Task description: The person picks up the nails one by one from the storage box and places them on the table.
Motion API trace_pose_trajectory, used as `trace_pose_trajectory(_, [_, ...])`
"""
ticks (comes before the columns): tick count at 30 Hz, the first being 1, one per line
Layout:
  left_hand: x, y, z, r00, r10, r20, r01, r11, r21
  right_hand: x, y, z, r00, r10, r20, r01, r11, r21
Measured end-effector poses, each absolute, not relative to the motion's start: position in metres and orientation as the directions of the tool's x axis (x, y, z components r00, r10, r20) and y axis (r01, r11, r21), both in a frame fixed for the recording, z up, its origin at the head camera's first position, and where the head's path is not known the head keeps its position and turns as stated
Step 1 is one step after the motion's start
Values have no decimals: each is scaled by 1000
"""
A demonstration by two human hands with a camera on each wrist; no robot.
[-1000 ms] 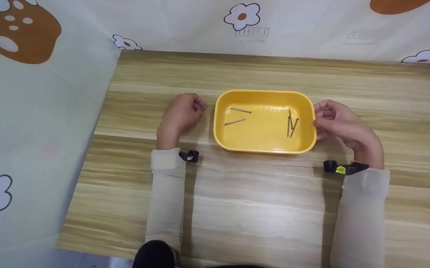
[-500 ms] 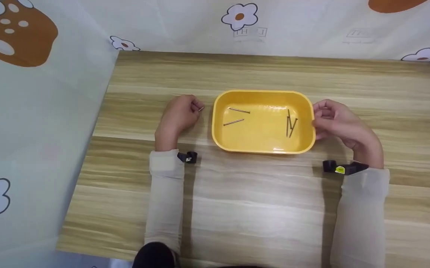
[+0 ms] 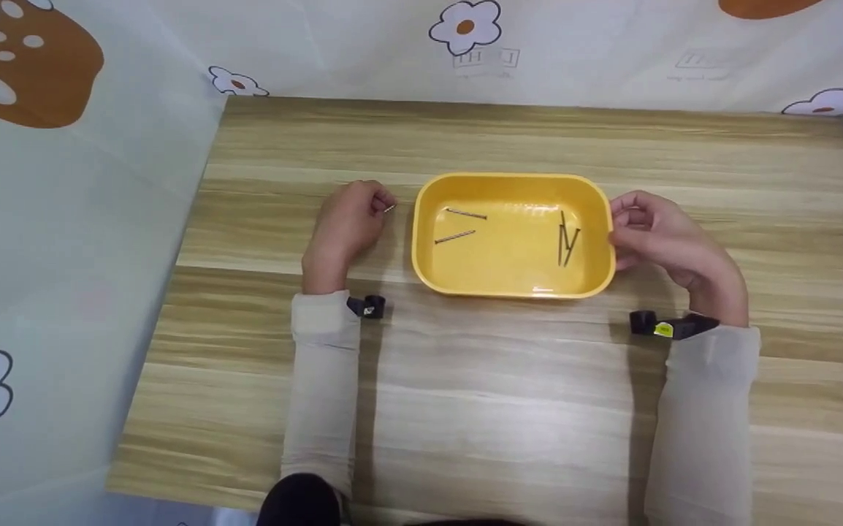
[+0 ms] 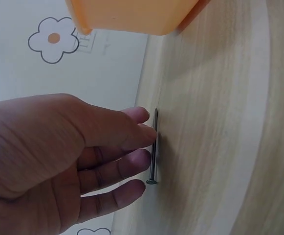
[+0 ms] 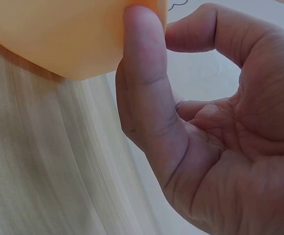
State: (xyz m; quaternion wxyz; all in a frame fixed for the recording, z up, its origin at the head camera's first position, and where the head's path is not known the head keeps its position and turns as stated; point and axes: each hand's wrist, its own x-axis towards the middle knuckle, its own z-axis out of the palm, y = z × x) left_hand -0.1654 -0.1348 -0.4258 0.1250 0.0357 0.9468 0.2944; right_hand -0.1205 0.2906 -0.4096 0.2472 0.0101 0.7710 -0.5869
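Left hand (image 3: pixel 346 228): hovering at 9 o'clock of the yellow box (image 3: pixel 513 267), near but apart; thumb and fingers pinching the held nail (image 4: pixel 154 147).
Held nail: staying outside the box; tabletop (image 3: pixel 494 380) contact, can't tell. Long axis running 12–6 in left wrist view, tip pointing 12, boxward, head at 6.
Pinch reason: probably gripping mid-shaft for control, leaving both ends free.
Yellow box: sitting on the tabletop, long axis running 9–3, likely giving each hand an end.
Left nails (image 3: pixel 467 213): two lying inside toward 9, converging toward 3.
Right nails (image 3: pixel 560 245): three bunching inside toward 3, running roughly 12–6, one leaning 1–7.
Right hand (image 3: pixel 670 237): clamping the box rim at 3 o'clock, probably steadying it against sliding.
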Motion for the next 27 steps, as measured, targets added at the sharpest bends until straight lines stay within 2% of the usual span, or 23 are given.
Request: trace_pose_trajectory(27, [-164, -135, -419, -964, 157, -213, -10, 783, 622, -121, 290, -412, -872, -272, -408, 330, 290, -898])
